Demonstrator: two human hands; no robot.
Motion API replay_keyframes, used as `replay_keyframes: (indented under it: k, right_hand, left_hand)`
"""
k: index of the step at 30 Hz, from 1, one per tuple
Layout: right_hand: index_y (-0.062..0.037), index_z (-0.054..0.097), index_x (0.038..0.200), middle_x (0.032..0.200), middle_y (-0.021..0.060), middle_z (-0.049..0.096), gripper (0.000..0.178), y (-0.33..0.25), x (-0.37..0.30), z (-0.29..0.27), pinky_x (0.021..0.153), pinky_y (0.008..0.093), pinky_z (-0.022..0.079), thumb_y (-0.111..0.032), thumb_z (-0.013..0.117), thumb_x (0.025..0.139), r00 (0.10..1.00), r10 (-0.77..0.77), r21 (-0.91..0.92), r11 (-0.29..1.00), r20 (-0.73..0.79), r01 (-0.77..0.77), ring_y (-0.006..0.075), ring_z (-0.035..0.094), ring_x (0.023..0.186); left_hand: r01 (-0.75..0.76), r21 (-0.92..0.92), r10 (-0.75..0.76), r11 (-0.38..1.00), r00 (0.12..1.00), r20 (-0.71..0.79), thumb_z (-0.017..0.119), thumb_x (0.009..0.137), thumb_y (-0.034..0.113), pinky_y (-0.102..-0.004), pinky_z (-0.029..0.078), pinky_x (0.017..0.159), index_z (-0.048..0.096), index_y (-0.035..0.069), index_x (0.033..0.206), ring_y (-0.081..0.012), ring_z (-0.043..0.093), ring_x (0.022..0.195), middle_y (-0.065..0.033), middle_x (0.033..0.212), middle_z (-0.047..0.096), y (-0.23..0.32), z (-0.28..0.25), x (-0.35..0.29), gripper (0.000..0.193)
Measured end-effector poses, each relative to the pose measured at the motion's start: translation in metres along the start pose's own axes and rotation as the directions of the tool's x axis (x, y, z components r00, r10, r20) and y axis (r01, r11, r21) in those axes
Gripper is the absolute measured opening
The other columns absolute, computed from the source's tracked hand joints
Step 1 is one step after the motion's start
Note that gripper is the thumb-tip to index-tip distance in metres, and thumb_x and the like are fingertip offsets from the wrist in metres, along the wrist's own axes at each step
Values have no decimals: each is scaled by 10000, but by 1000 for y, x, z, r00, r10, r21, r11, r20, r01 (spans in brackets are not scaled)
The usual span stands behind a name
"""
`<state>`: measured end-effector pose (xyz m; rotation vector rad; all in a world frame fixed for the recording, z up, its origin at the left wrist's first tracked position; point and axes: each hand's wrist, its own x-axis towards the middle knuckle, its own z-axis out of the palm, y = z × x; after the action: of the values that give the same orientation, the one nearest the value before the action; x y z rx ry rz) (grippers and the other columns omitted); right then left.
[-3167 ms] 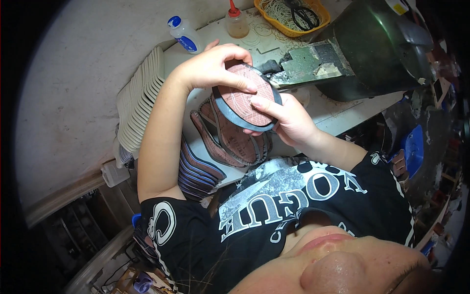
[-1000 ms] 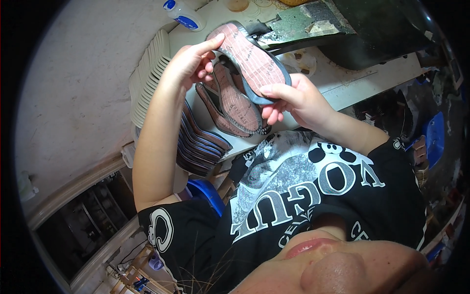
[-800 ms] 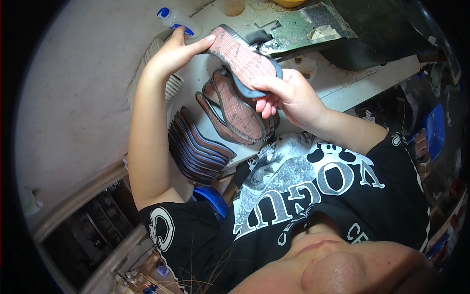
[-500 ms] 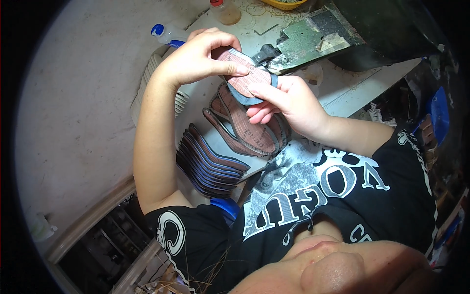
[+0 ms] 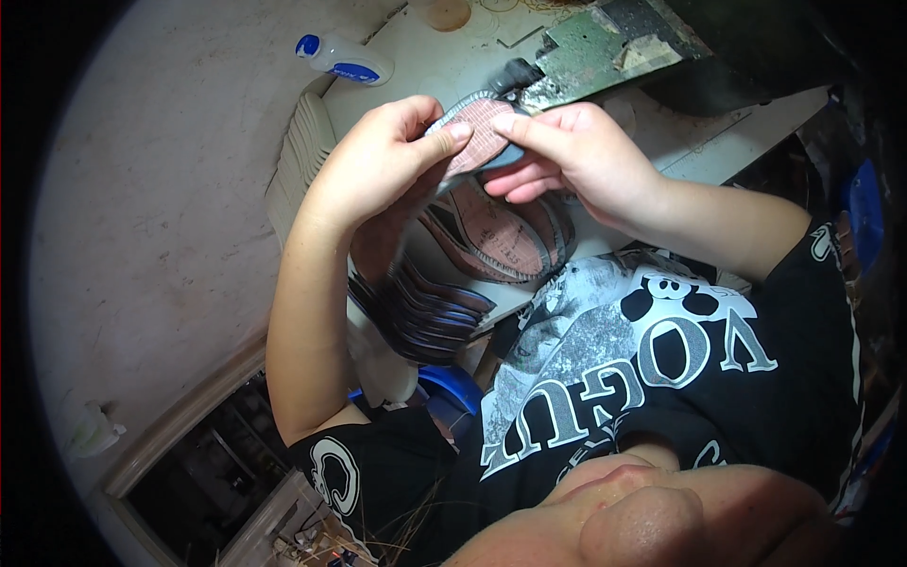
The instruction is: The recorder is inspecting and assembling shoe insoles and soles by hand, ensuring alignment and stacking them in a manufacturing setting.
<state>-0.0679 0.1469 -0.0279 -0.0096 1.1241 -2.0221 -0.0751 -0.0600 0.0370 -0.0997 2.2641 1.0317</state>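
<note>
Both hands grip one reddish-brown shoe insole (image 5: 482,132) with a pale ridged edge and a blue-grey underside, raised above the table. My left hand (image 5: 383,161) pinches it from the left, thumb on the printed face. From the right, my right hand (image 5: 586,151) has its thumb on top and its fingers curled beneath. A blurred reddish length runs below my left hand; whether it belongs to the same insole I cannot tell. Under the hands lie several loose insoles (image 5: 510,241). A stack of dark-edged insoles (image 5: 439,317) stands near the table's left corner.
A green, worn metal machine plate (image 5: 605,61) with a dark fitting is just beyond the hands. At the far left lies a white bottle with a blue cap (image 5: 345,61). Pale curved pieces (image 5: 300,151) are stacked along the wall. Something blue (image 5: 449,383) sits below the table edge.
The insole has turned in my hands, and its pale ridged edge now faces away from me. My left hand has come lower and nearer. The view has shifted, showing more of the bottle.
</note>
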Motion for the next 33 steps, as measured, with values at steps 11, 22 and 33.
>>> replay_keyframes:
  k: [11, 22, 33]
  right_hand:
    - [2, 654, 795, 717, 40, 629, 238, 2, 8, -11, 543, 181, 499, -229, 648, 854, 1000, -27, -171, 985, -1, 26, 57, 554, 577]
    - [18, 681, 939, 805, 44, 670, 240, 0, 4, -4, 590, 168, 503, -209, 620, 892, 991, -55, -131, 989, 118, 71, 48, 595, 647]
    - [51, 657, 1005, 889, 74, 684, 311, -22, -36, -32, 712, 212, 486, -229, 656, 868, 945, 134, -347, 938, 297, -24, 80, 618, 779]
  left_hand:
    - [239, -327, -222, 914, 971, 88, 623, 887, 376, -229, 424, 342, 596, 31, 708, -147, 535, 364, -107, 544, 612, 0, 23, -4, 390]
    - [192, -436, -194, 879, 980, 40, 609, 897, 395, -207, 411, 349, 633, 26, 687, -106, 522, 364, -78, 532, 603, -5, 18, -10, 425]
    - [188, -572, -205, 799, 978, 37, 645, 873, 405, -189, 340, 304, 581, 31, 611, -93, 460, 300, -84, 463, 571, -3, 29, -13, 460]
